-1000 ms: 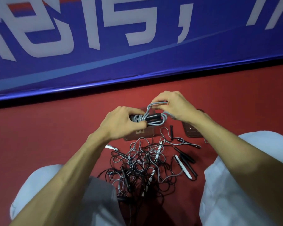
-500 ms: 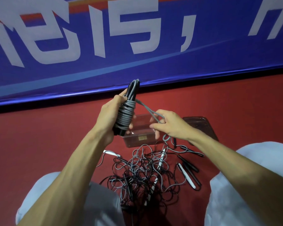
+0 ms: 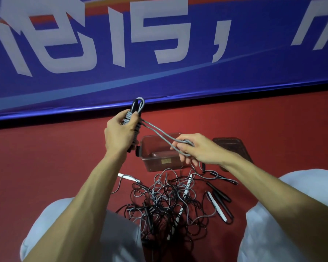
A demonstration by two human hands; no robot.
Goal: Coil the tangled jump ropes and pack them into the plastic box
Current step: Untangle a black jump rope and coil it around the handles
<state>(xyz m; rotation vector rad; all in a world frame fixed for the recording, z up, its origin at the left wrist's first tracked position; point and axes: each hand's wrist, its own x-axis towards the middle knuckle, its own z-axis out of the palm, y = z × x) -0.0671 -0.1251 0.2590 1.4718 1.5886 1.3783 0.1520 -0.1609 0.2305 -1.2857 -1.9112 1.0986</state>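
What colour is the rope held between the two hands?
Grey rope, wound round black handles in the left hand; head view shows it best.

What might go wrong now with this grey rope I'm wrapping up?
The loose loop in your right hand is not yet tucked; if it slips, the wraps under your left hand may spring open. Dropped, it could also catch in the tangled pile below.

Backdrop of the scene. We see a red floor point(image 3: 45, 157) whose far edge meets a black strip point(image 3: 45, 121). Above the strip hangs a blue banner point(image 3: 254, 63) with large white characters point(image 3: 119, 44), a paler diagonal stripe point(image 3: 159, 75), and a red band point(image 3: 38, 19) at its upper left.
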